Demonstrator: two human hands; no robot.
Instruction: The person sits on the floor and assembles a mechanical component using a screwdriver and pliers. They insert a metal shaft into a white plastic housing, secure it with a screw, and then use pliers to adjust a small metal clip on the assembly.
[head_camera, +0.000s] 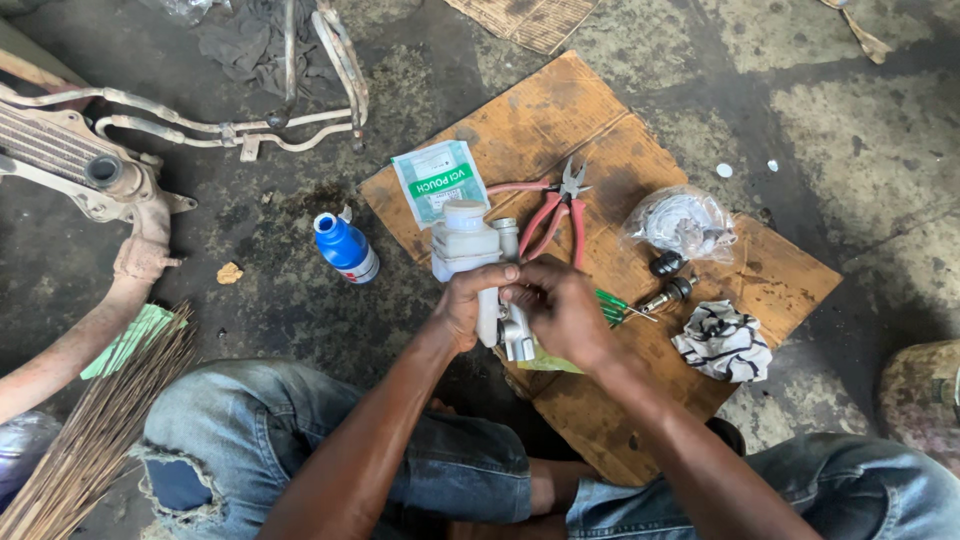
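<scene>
Both hands hold a pale metal cylinder unit with a white plastic reservoir (468, 243) on top, raised over a sheet of brown cardboard (560, 120). My left hand (468, 305) wraps the body from the left. From the right, my right hand (560, 310) grips the lower metal end, fingertips pressed against the part. Red-handled pliers (558, 210) lie on the cardboard just behind the unit. A green-handled tool (612, 305) pokes out to the right of my right hand.
A blue bottle (345, 248) stands on the stained concrete at left. On the cardboard lie a white-and-green pouch (436, 178), a clear plastic bag (682, 222), small dark fittings (668, 278) and a patterned rag (724, 342). Metal tubing and a radiator (60, 150) lie far left, a broom (90, 440) lower left.
</scene>
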